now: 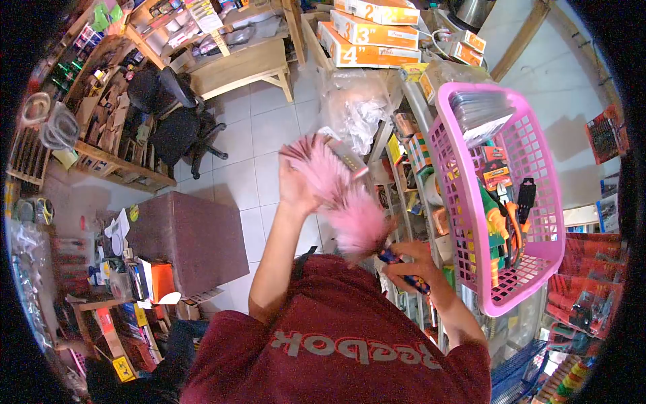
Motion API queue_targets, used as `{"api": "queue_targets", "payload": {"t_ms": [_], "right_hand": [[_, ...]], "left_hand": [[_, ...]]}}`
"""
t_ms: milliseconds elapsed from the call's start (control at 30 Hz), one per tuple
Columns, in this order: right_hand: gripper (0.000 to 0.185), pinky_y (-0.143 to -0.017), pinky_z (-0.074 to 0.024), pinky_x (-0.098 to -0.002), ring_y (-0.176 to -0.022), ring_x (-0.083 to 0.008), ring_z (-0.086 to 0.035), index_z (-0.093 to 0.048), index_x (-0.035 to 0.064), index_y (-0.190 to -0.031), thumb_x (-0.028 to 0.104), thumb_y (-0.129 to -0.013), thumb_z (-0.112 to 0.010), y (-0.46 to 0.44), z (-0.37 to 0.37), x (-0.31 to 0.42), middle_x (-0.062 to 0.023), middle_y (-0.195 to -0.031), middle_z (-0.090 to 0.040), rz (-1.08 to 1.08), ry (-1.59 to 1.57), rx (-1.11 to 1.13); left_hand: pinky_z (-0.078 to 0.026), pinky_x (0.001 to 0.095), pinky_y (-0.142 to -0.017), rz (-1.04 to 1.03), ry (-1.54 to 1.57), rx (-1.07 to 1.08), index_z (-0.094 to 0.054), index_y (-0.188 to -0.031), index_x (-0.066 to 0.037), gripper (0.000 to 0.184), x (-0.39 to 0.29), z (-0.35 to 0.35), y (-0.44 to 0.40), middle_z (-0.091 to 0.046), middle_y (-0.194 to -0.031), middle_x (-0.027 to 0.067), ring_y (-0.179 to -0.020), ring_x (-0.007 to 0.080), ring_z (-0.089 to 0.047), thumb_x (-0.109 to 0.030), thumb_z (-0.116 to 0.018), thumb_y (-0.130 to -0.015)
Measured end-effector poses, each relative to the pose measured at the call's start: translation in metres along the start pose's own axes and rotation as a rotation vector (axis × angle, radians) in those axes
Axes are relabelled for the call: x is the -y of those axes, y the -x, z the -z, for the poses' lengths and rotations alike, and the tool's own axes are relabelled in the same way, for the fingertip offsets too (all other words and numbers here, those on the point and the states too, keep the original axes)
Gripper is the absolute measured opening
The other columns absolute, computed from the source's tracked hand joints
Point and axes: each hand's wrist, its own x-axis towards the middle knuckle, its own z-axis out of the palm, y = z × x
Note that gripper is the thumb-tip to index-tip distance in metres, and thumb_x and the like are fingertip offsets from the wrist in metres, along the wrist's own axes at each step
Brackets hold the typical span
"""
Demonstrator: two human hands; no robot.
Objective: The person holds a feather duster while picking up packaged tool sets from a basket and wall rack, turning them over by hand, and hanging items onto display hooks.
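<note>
A fluffy pink feather duster [350,202] with brown-tipped plumes stretches diagonally across the middle of the head view. My right hand [417,268] is closed round its dark blue patterned handle [412,277]. Raised at the duster's far end, my left hand [298,185] is curled, its fingers mostly covered by the plumes. A flat greyish box or packet [346,156] with a white and red end shows just behind the feathers, near that hand. Whether my left fingers grip this packet or the duster is hidden.
To the right stands a pink plastic basket [471,222] holding pliers and packaged tools. Orange-and-white boxes [370,34] are stacked at the back beside clear plastic bags [356,111]. Leftward are a brown box-like cabinet [188,232], a black swivel chair [178,131] and a wooden bench [239,71].
</note>
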Motion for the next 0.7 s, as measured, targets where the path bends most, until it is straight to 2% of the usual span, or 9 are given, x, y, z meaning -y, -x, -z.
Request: {"api": "queue_targets", "payload": {"t_ms": [100,133,200,267,467,533,567,633,700], "right_hand": [[0.037,-0.068,-0.0501,-0.0324,-0.079,-0.0184,-0.063,-0.067,0.0107,-0.105,0.014,-0.069,-0.077,-0.005,0.012,0.013,-0.0108,-0.089,-0.064,0.023,-0.029,0.063],[0.038,-0.068,-0.0503,-0.0324,-0.079,-0.0183,-0.063,-0.067,0.0122,-0.105,0.013,-0.069,-0.077,-0.007,0.010,0.017,-0.0111,-0.091,-0.064,-0.090,-0.133,0.063],[0.039,-0.068,-0.0504,-0.0331,-0.078,-0.0194,-0.063,-0.067,0.0146,-0.106,0.013,-0.068,-0.077,-0.007,0.009,0.014,-0.0108,-0.093,-0.064,-0.062,-0.180,0.043],[0.040,-0.067,-0.0502,-0.0343,-0.076,-0.0215,-0.062,-0.068,0.0166,-0.105,0.012,-0.067,-0.077,-0.004,0.009,-0.002,-0.0096,-0.095,-0.065,0.220,-0.065,0.000],[0.032,-0.065,-0.0490,-0.0343,-0.077,-0.0212,-0.061,-0.069,0.0168,-0.102,0.013,-0.070,-0.075,0.001,0.007,-0.005,-0.0049,-0.094,-0.065,0.282,0.052,-0.044],[0.024,-0.063,-0.0484,-0.0317,-0.072,-0.0183,-0.060,-0.069,0.0146,-0.098,0.012,-0.074,-0.073,0.001,0.011,0.003,-0.0056,-0.088,-0.063,-0.028,-0.086,0.048],[0.021,-0.061,-0.0478,-0.0305,-0.069,-0.0168,-0.060,-0.068,0.0135,-0.096,0.011,-0.075,-0.071,0.002,0.011,0.004,-0.0058,-0.086,-0.062,-0.080,-0.125,0.043],[0.015,-0.057,-0.0464,-0.0280,-0.063,-0.0139,-0.058,-0.068,0.0113,-0.091,0.010,-0.077,-0.070,0.002,0.010,0.005,-0.0061,-0.080,-0.060,-0.078,-0.174,-0.026],[0.018,-0.064,-0.0481,-0.0330,-0.073,-0.0218,-0.061,-0.069,0.0128,-0.085,0.005,-0.069,-0.073,0.005,0.007,-0.003,-0.0115,-0.094,-0.059,0.022,-0.095,-0.083]], "left_hand": [[-0.035,0.0475,-0.102,-0.099,-0.159,-0.222,-0.048,-0.127,-0.005,0.075,-0.021,-0.006,0.000,-0.054,-0.126,0.0139,-0.113,0.0301,-0.051,-0.066,-0.036,-0.086],[-0.035,0.0473,-0.101,-0.119,-0.179,-0.258,-0.049,-0.125,-0.004,0.074,-0.025,-0.006,0.000,-0.055,-0.124,0.0140,-0.112,0.0298,-0.051,-0.066,-0.039,-0.085],[-0.036,0.0470,-0.100,-0.134,-0.259,-0.268,-0.051,-0.123,-0.003,0.073,-0.030,-0.012,0.002,-0.057,-0.121,0.0139,-0.110,0.0291,-0.052,-0.065,-0.043,-0.084],[-0.037,0.0465,-0.100,-0.128,-0.265,-0.268,-0.052,-0.121,-0.003,0.073,-0.035,-0.018,0.006,-0.058,-0.119,0.0139,-0.109,0.0287,-0.053,-0.065,-0.045,-0.083],[-0.036,0.0444,-0.101,-0.095,-0.293,-0.236,-0.045,-0.130,-0.004,0.078,-0.021,-0.024,0.014,-0.051,-0.128,0.0147,-0.115,0.0274,-0.049,-0.067,-0.040,-0.084],[-0.036,0.0435,-0.102,-0.104,-0.304,-0.147,-0.040,-0.135,-0.005,0.081,0.004,-0.025,0.016,-0.045,-0.135,0.0148,-0.119,0.0271,-0.047,-0.068,-0.037,-0.084],[-0.033,0.0446,-0.104,-0.192,-0.654,-0.364,-0.034,-0.140,-0.007,0.087,0.025,-0.044,0.012,-0.038,-0.141,0.0148,-0.124,0.0276,-0.043,-0.072,-0.033,-0.082],[-0.031,0.0456,-0.106,0.097,-0.507,-0.297,-0.031,-0.141,-0.007,0.091,0.032,-0.031,0.024,-0.037,-0.142,0.0151,-0.127,0.0285,-0.040,-0.075,-0.031,-0.081],[-0.028,0.0477,-0.108,0.211,-0.435,-0.324,-0.026,-0.143,-0.007,0.098,0.043,-0.026,0.031,-0.036,-0.142,0.0157,-0.130,0.0304,-0.036,-0.080,-0.027,-0.078]]}}
